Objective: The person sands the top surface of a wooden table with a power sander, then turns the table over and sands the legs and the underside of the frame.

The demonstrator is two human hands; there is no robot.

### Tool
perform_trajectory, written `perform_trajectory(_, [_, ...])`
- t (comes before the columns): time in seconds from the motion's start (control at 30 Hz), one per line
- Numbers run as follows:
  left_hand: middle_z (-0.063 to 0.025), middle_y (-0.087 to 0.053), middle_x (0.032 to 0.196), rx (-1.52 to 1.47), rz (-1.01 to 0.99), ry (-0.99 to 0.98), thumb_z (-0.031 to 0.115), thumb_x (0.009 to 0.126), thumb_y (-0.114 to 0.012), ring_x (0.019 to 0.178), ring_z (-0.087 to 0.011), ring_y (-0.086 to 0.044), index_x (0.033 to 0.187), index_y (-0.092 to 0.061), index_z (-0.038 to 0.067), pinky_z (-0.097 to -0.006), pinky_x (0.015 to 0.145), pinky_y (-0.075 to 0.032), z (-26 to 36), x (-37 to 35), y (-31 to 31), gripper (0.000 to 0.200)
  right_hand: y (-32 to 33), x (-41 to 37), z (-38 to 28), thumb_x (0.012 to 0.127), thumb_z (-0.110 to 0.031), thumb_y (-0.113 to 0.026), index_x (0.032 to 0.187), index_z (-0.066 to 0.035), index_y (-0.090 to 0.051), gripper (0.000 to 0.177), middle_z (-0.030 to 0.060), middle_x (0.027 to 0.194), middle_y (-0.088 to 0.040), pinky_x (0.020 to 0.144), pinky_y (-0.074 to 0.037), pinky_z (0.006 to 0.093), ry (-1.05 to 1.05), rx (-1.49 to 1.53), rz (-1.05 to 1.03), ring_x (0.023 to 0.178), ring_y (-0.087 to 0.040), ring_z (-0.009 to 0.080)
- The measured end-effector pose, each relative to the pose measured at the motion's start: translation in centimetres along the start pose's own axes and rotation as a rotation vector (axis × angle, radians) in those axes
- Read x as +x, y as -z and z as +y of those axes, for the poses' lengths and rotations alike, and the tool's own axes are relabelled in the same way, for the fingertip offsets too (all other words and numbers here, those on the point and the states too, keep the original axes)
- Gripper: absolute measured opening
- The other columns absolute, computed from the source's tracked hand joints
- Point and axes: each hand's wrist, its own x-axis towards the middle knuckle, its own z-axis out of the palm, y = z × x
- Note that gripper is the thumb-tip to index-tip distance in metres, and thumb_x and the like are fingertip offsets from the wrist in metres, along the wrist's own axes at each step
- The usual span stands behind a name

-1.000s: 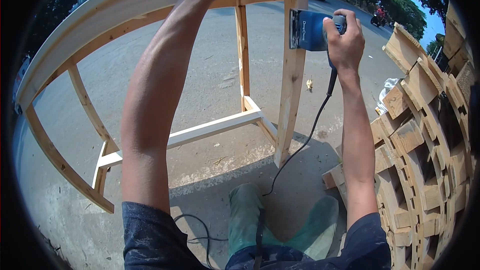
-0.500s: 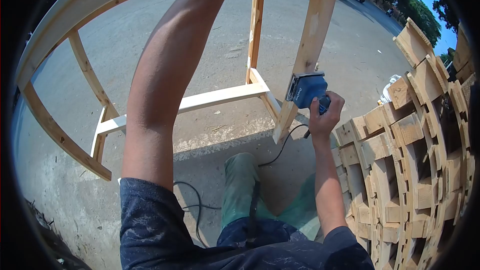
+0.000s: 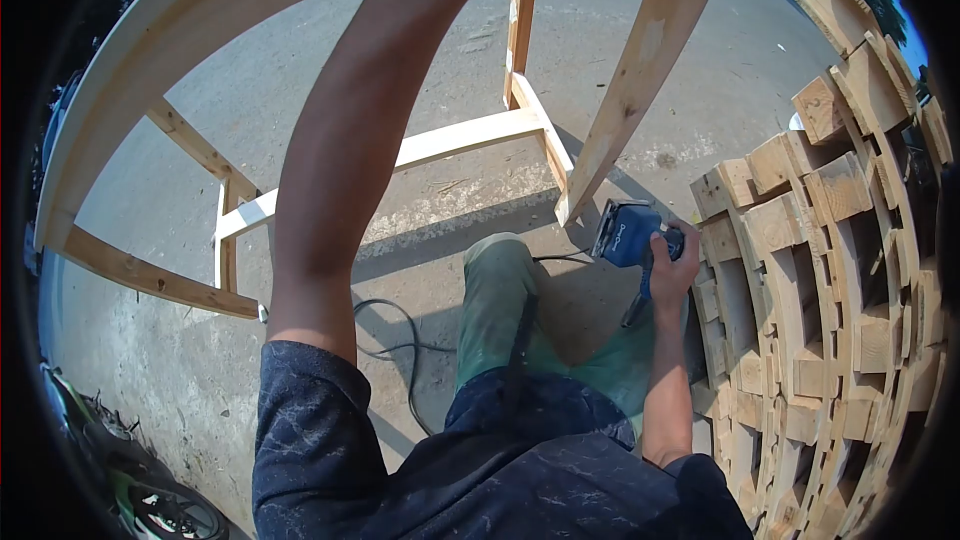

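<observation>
My right hand point(image 3: 677, 265) is closed around a blue electric sander point(image 3: 628, 232), with its flat pad turned toward the wooden leg. The sander is apart from that leg point(image 3: 640, 80), just right of its lower end. A pale wooden table frame point(image 3: 150, 40) stands before me, with a stretcher point(image 3: 465, 137) joining its legs low down. My left forearm point(image 3: 350, 130) reaches up across the frame's top rail, and my left hand lies beyond the upper edge of the view. A black cord point(image 3: 413, 350) trails over the ground beneath me.
Tall stacks of wooden pallets point(image 3: 800, 270) rise close on my right. Part of a motorbike point(image 3: 160, 505) shows at the lower left. Concrete ground point(image 3: 430, 50) lies under the frame, and trees stand at the far upper right.
My right hand has brought the sander down and off the leg, toward my right knee. The view has tilted downward, and the motorbike now shows at the lower left.
</observation>
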Motion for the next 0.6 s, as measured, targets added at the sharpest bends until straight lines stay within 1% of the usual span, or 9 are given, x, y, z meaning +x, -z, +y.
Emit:
perform_trajectory(0.03, [-0.0071, -0.066, 0.067, 0.018, 0.152, -0.027, 0.07, 0.087, -0.062, 0.062, -0.0124, -0.065, 0.08, -0.068, 0.003, -0.0275, 0.053, -0.052, 0.4, -0.6, 0.3, 0.068, 0.2, 0.1, -0.2, 0.084, -0.013, -0.074, 0.111, 0.0, -0.064, 0.031, 0.0119, 0.102, -0.063, 0.086, -0.048, 0.0351, -0.003, -0.001, 0.003, 0.09, -0.06, 0.0235])
perform_trajectory(0.07, [-0.0071, -0.066, 0.067, 0.014, 0.151, -0.028, 0.07, 0.087, -0.062, 0.062, -0.0124, -0.065, 0.08, -0.068, 0.003, -0.0275, 0.053, -0.052, 0.9, -1.0, 0.8, 0.068, 0.4, 0.1, -0.4, 0.084, -0.014, -0.074, 0.111, 0.0, -0.064, 0.032, 0.0113, 0.101, -0.063, 0.085, -0.048, 0.0348, -0.049, 0.01, 0.015, 0.09, -0.059, 0.0225])
perform_trajectory(0.13, [-0.0078, -0.069, 0.071, 0.043, 0.192, -0.087, 0.068, 0.088, -0.062, 0.066, -0.0149, -0.068, 0.085, -0.069, 0.003, -0.0278, 0.06, -0.055, 1.5, -1.8, 1.8, 0.065, 0.6, 0.1, -0.8, 0.084, -0.015, -0.074, 0.111, 0.0, -0.064, 0.032, 0.0108, 0.101, -0.063, 0.085, -0.048, 0.0345, -0.092, 0.024, 0.025, 0.09, -0.059, 0.0215])
perform_trajectory(0.27, [-0.0081, -0.069, 0.072, 0.05, 0.161, -0.084, 0.068, 0.089, -0.062, 0.066, -0.0163, -0.068, 0.086, -0.07, 0.003, -0.0284, 0.062, -0.056, 2.7, -2.8, 2.9, 0.065, -0.2, -0.4, -1.3, 0.084, -0.016, -0.075, 0.11, 0.0, -0.063, 0.033, 0.0094, 0.099, -0.062, 0.084, -0.048, 0.0334, -0.138, 0.096, 0.015, 0.089, -0.058, 0.0199])
perform_trajectory(0.37, [-0.0085, -0.07, 0.075, 0.055, 0.018, -0.043, 0.066, 0.089, -0.063, 0.074, -0.0167, -0.07, 0.092, -0.07, 0.002, -0.029, 0.069, -0.057, 2.8, -2.9, 3.1, 0.065, -0.6, -1.1, -1.5, 0.084, -0.016, -0.075, 0.111, 0.0, -0.063, 0.033, 0.0088, 0.098, -0.061, 0.083, -0.047, 0.0327, -0.15, 0.115, -0.006, 0.089, -0.058, 0.0194])
perform_trajectory(0.43, [-0.0065, -0.073, 0.086, -0.093, 0.331, -0.046, 0.064, 0.088, -0.067, 0.093, -0.0186, -0.07, 0.103, -0.07, 0.004, -0.0326, 0.088, -0.054, 3.2, -3.4, 2.8, 0.061, -1.2, -1.6, -2.2, 0.085, -0.016, -0.075, 0.111, 0.0, -0.063, 0.032, 0.0084, 0.097, -0.061, 0.083, -0.047, 0.0323, -0.164, 0.108, -0.014, 0.088, -0.057, 0.0192])
perform_trajectory(0.47, [-0.0065, -0.073, 0.086, -0.097, 0.325, -0.046, 0.064, 0.088, -0.067, 0.093, -0.0186, -0.07, 0.103, -0.07, 0.004, -0.0326, 0.088, -0.054, 4.4, -4.3, 2.7, 0.061, -1.3, -1.9, -2.7, 0.085, -0.015, -0.075, 0.111, 0.0, -0.063, 0.032, 0.0081, 0.097, -0.061, 0.083, -0.047, 0.032, -0.202, 0.117, -0.023, 0.089, -0.058, 0.0187])
perform_trajectory(0.53, [-0.0068, -0.073, 0.114, -0.418, 0.523, -0.012, 0.058, 0.085, -0.073, 0.112, -0.0293, -0.066, 0.121, -0.068, 0.015, -0.0446, 0.096, -0.053, 8.2, -8.3, 3.3, 0.056, -1.6, -1.9, -4.0, 0.085, -0.015, -0.075, 0.111, 0.0, -0.063, 0.032, 0.0079, 0.097, -0.061, 0.083, -0.048, 0.0318, -0.235, 0.128, -0.032, 0.09, -0.058, 0.0183])
perform_trajectory(0.6, [-0.0099, -0.059, 0.13, -0.875, 0.165, 0.192, 0.043, 0.084, -0.076, 0.125, -0.0325, -0.052, 0.121, -0.062, 0.01, -0.0551, 0.105, -0.04, 13.9, -15.7, 6.7, 0.052, -2.1, -1.8, -5.5, 0.086, -0.014, -0.075, 0.111, 0.0, -0.063, 0.031, 0.0081, 0.098, -0.061, 0.083, -0.048, 0.0312, -0.286, 0.159, -0.037, 0.091, -0.058, 0.0172])
